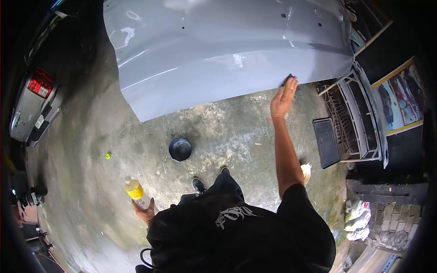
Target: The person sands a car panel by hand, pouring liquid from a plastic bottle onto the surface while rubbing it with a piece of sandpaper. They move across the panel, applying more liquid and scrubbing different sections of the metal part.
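Observation:
A large grey car body panel (191,68) spans the top of the view, with pale scuffs and bare patches on its surface. My right hand (283,101) reaches out to its lower edge, fingers closed over a small dark pad (288,80) pressed against the panel. What kind of pad it is cannot be made out, as the fingers cover most of it. Low on the left, my left hand (144,212) grips a clear plastic bottle (136,190) with a yellow label, tilted and held away from the panel.
A dark bucket (180,149) stands on the stained concrete floor ahead of my feet. On the right are a black tray-like panel (326,143), a metal frame (359,113) and white bags (358,219). A silver vehicle (34,107) is parked at left. A small yellow-green object (108,155) lies nearby.

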A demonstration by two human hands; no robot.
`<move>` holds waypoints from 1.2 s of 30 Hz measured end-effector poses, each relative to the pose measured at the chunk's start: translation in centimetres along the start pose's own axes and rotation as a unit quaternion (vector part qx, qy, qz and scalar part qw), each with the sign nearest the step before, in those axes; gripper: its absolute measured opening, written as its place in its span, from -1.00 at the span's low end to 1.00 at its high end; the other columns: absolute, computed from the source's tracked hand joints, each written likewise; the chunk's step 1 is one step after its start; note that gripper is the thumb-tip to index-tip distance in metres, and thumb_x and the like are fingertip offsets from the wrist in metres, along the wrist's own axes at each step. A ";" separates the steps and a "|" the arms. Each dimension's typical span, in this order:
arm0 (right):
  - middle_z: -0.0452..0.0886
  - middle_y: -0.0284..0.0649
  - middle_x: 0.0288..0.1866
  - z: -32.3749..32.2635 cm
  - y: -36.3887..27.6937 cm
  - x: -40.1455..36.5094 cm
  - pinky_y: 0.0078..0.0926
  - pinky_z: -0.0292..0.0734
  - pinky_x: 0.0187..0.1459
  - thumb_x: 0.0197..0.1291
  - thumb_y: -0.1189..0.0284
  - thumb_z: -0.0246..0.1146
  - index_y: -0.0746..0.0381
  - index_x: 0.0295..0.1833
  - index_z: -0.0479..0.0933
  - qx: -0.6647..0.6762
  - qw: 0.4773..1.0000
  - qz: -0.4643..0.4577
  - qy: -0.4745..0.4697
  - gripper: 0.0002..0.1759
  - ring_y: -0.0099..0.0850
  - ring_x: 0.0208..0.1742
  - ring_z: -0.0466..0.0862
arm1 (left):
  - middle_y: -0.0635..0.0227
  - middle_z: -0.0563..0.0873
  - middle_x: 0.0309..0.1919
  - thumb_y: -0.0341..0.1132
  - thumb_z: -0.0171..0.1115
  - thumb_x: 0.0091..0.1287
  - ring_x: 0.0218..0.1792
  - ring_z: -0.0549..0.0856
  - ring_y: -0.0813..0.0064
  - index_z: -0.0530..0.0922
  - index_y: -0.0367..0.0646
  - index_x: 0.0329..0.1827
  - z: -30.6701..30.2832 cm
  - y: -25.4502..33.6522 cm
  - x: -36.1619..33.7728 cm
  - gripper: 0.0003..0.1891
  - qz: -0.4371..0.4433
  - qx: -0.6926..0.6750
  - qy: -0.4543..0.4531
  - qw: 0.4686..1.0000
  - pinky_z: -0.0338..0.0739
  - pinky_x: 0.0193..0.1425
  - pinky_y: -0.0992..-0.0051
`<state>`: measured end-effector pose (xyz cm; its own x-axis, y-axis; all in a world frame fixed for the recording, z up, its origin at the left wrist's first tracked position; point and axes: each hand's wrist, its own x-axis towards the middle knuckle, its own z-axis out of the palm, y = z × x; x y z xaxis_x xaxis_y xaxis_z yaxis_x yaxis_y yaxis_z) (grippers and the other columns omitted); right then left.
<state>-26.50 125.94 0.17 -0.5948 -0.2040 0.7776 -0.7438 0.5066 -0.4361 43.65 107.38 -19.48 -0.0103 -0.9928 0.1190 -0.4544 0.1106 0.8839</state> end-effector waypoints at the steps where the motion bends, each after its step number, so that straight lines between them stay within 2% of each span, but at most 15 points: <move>1: 0.07 -0.06 0.79 1.5 -3.2 -0.6 0.05 -0.24 0.75 0.60 0.46 -0.11 0.15 0.73 0.14 0.035 0.998 0.041 0.013 -0.38 -0.07 0.80 -0.03 | 0.18 0.73 0.16 -0.32 0.77 -0.14 0.15 0.70 0.27 0.42 -0.24 0.52 -0.4 2.1 1.0 0.04 0.015 -0.015 -0.007 1.000 0.57 0.34 0.24; 4: 0.09 -0.13 0.79 5.9 -13.8 -4.8 0.15 -0.22 0.73 0.50 0.48 -0.06 0.11 0.73 0.15 0.059 0.984 -0.167 -0.021 -0.31 -0.07 0.81 -0.05 | 0.18 0.73 0.15 -0.31 0.75 -0.10 0.11 0.70 0.28 0.44 -0.30 0.48 -0.1 11.5 5.9 -0.01 0.090 0.008 -0.033 0.995 0.59 0.29 0.25; 6: 0.07 -0.27 0.81 6.6 -20.0 -6.8 0.01 -0.23 0.75 0.46 0.51 -0.03 0.03 0.73 0.16 0.081 0.953 -0.271 -0.110 -0.27 -0.20 0.81 -0.01 | 0.12 0.75 0.13 -0.30 0.74 -0.10 0.08 0.73 0.23 0.46 -0.32 0.45 0.3 20.2 9.1 -0.04 0.186 0.050 -0.094 0.977 0.62 0.24 0.24; 10: 0.08 -0.31 0.81 6.8 -17.0 -4.2 -0.11 -0.25 0.77 0.37 0.55 0.10 -0.01 0.71 0.21 0.052 0.921 -0.367 -0.122 -0.21 -0.29 0.81 -0.02 | -0.03 0.76 0.09 -0.27 0.69 -0.18 0.06 0.78 -0.04 0.52 -0.18 0.42 2.1 37.8 12.8 -0.06 0.386 0.168 -0.141 0.896 0.68 0.16 0.16; 12: 0.09 -0.32 0.80 4.0 -11.0 0.2 -0.04 -0.23 0.76 0.43 0.51 0.08 -0.02 0.71 0.21 -0.009 0.950 -0.285 -0.130 -0.25 -0.29 0.82 -0.05 | 0.01 0.76 0.07 -0.25 0.68 -0.22 0.02 0.77 -0.10 0.56 -0.09 0.40 2.5 45.4 13.0 -0.07 0.436 0.245 -0.149 0.853 0.69 0.11 0.11; 14: 0.21 -0.24 0.75 0.9 -5.7 5.4 0.08 -0.11 0.73 0.59 0.41 -0.10 0.01 0.70 0.25 0.026 0.984 -0.170 -0.043 -0.39 -0.20 0.80 0.01 | 0.08 0.76 0.03 -0.24 0.69 -0.24 -0.04 0.78 -0.09 0.58 -0.06 0.37 2.9 51.1 13.5 -0.09 0.498 0.301 -0.136 0.802 0.69 0.07 0.09; 17: 0.28 -0.09 0.71 -0.4 0.7 10.3 0.11 -0.12 0.72 0.58 0.39 -0.04 0.09 0.64 0.36 0.054 0.996 0.001 0.076 -0.43 0.00 0.76 0.13 | 0.13 0.76 -0.01 -0.29 0.69 -0.23 -0.08 0.77 -0.01 0.60 -0.07 0.34 3.9 58.9 13.3 -0.13 0.543 0.384 -0.131 0.735 0.69 0.06 0.13; 18: 0.28 -0.09 0.71 -0.4 -0.4 10.3 0.11 -0.12 0.72 0.58 0.39 -0.04 0.09 0.64 0.36 0.054 0.995 0.004 0.081 -0.43 0.00 0.76 0.13 | 0.13 0.76 -0.01 -0.29 0.69 -0.23 -0.08 0.77 -0.01 0.60 -0.07 0.34 4.6 61.2 13.2 -0.13 0.548 0.384 -0.129 0.732 0.69 0.06 0.13; 20: 0.25 -0.04 0.72 1.1 -6.3 9.2 0.13 -0.14 0.72 0.56 0.39 -0.02 0.12 0.64 0.35 0.049 0.997 0.004 0.062 -0.42 0.04 0.75 0.13 | 0.15 0.76 -0.01 -0.36 0.67 -0.19 -0.06 0.78 0.06 0.62 -0.04 0.34 6.4 65.6 13.0 -0.16 0.626 0.420 -0.128 0.644 0.69 0.12 0.22; 21: 0.22 -0.03 0.74 2.0 -9.9 7.7 0.13 -0.16 0.72 0.54 0.37 0.00 0.15 0.64 0.34 0.047 0.997 -0.062 0.023 -0.40 0.07 0.75 0.12 | 0.15 0.76 -0.01 -0.36 0.67 -0.19 -0.06 0.78 0.06 0.62 -0.04 0.34 7.6 67.6 13.0 -0.16 0.632 0.418 -0.126 0.640 0.69 0.12 0.22; 24: 0.29 -0.17 0.72 3.5 -17.4 3.3 0.04 -0.12 0.74 0.45 0.40 0.10 0.13 0.63 0.37 0.081 0.976 -0.194 -0.060 -0.36 -0.15 0.76 0.16 | 0.18 0.77 -0.01 -0.41 0.67 -0.22 -0.07 0.79 0.10 0.63 -0.02 0.36 11.6 72.5 12.3 -0.13 0.701 0.460 -0.087 0.539 0.70 0.17 0.29; 26: 0.35 -0.22 0.69 2.6 -16.1 3.7 0.01 -0.13 0.74 0.43 0.44 0.10 0.09 0.64 0.37 0.115 0.967 -0.220 -0.060 -0.35 -0.22 0.76 0.17 | 0.20 0.79 -0.02 -0.45 0.72 -0.25 -0.06 0.80 0.14 0.65 0.00 0.37 14.0 74.9 11.7 -0.09 0.715 0.493 -0.062 0.492 0.71 0.19 0.31; 28: 0.39 -0.23 0.67 1.7 -12.3 6.1 -0.04 -0.07 0.74 0.45 0.44 0.08 0.08 0.59 0.44 -0.007 0.941 -0.319 -0.111 -0.40 -0.23 0.74 0.22 | 0.21 0.79 0.03 -0.46 0.74 -0.30 -0.03 0.80 0.14 0.62 0.00 0.38 16.0 76.6 10.7 -0.04 0.712 0.510 -0.064 0.479 0.71 0.21 0.31; 33: 0.38 -0.24 0.68 -2.4 3.9 14.5 -0.01 -0.06 0.72 0.60 0.31 -0.01 0.00 0.63 0.39 0.018 0.992 -0.122 0.010 -0.46 -0.18 0.73 0.24 | 0.27 0.81 0.05 -0.46 0.78 -0.31 0.02 0.80 0.16 0.61 0.08 0.40 18.6 78.6 9.8 -0.01 0.693 0.554 -0.043 0.458 0.73 0.21 0.35; 36: 0.37 -0.20 0.68 -1.1 2.0 13.4 0.04 -0.10 0.72 0.62 0.31 -0.04 0.00 0.65 0.36 0.042 0.997 -0.053 0.044 -0.46 -0.09 0.74 0.20 | 0.26 0.81 0.05 -0.48 0.77 -0.29 0.05 0.80 0.16 0.61 0.09 0.40 18.5 78.8 10.4 -0.01 0.714 0.529 -0.021 0.458 0.73 0.22 0.34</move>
<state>-35.58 125.16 10.22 -0.4844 -0.1768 0.8568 -0.8269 0.4124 -0.3824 -8.78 104.93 43.00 -0.9771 0.0549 0.2055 -0.1348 0.5876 -0.7978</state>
